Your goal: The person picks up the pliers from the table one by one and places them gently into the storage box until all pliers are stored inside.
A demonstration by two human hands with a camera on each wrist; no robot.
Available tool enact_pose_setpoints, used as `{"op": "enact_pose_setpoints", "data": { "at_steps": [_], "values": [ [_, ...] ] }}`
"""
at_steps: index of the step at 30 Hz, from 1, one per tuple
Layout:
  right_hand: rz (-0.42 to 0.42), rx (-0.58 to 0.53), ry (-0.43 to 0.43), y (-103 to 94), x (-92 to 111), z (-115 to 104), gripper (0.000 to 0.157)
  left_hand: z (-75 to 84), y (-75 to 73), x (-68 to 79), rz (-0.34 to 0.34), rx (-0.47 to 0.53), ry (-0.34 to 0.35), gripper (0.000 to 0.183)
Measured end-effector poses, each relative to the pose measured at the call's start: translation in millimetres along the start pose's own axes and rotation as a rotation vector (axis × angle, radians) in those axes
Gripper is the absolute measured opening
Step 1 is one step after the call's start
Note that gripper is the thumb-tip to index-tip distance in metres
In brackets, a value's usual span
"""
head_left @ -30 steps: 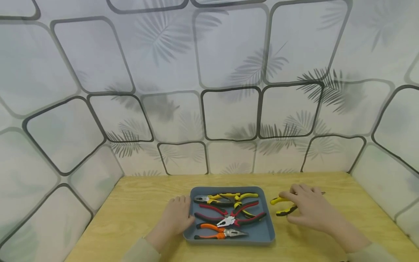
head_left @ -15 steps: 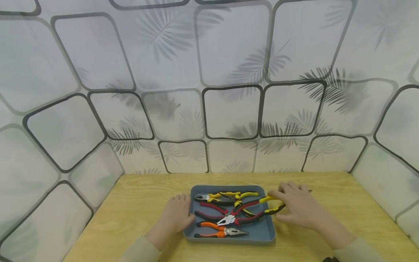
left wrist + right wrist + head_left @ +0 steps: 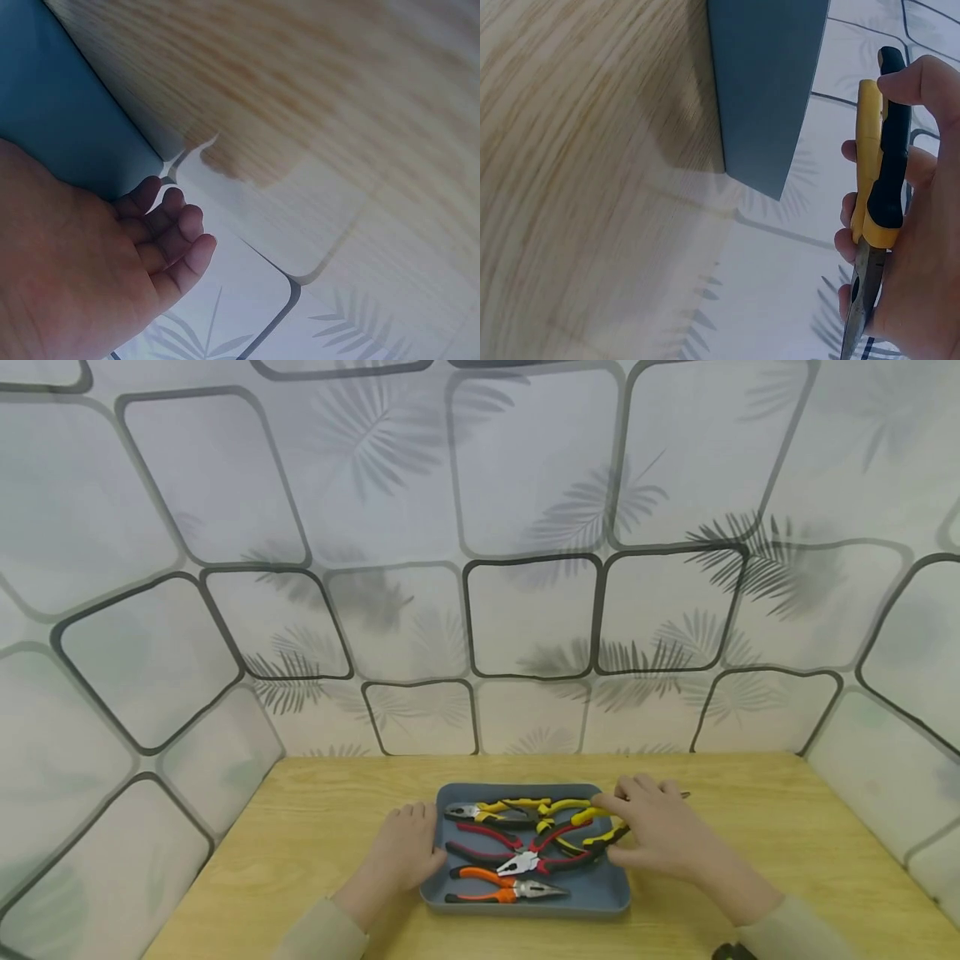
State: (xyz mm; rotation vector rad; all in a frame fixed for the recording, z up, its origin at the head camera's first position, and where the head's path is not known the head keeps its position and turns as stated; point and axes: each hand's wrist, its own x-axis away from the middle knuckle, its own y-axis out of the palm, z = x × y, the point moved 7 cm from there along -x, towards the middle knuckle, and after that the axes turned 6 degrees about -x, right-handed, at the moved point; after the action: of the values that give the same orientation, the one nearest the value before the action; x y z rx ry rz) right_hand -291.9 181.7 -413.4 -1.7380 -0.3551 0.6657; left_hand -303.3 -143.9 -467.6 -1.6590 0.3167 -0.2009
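In the head view, my right hand (image 3: 663, 831) holds yellow-and-black long-nose pliers (image 3: 889, 172) over the right rim of a blue-grey tray (image 3: 592, 889). The handles point left and overlap the tools inside; the right wrist view shows the metal nose pointing down along the palm. My left hand (image 3: 405, 847) rests against the tray's left wall, its fingers loosely bent in the left wrist view. Inside the tray are orange-and-black long-nose pliers (image 3: 506, 898) at the front, red-and-black pliers (image 3: 519, 863) in the middle and yellow-and-black pliers (image 3: 462, 812) at the back, partly overlapping.
The tray stands on a wood-grain table (image 3: 322, 810). A patterned cloth wall (image 3: 525, 618) with leaf prints and rounded outlines encloses the table at the back and both sides. A small dark object (image 3: 733, 952) shows by the right sleeve at the bottom edge.
My right hand has moved left with the yellow-and-black pliers, from the table beside the tray to over its right rim. The left hand and the tray have stayed put.
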Motion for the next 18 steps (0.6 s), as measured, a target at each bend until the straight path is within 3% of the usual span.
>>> {"op": "enact_pose_setpoints", "data": {
  "at_steps": [18],
  "values": [
    [-0.041,-0.016,-0.049,12.3,-15,-25,0.058,2.3,-6.2,1.7,-0.012,0.006,-0.010,0.059]
  ]
}}
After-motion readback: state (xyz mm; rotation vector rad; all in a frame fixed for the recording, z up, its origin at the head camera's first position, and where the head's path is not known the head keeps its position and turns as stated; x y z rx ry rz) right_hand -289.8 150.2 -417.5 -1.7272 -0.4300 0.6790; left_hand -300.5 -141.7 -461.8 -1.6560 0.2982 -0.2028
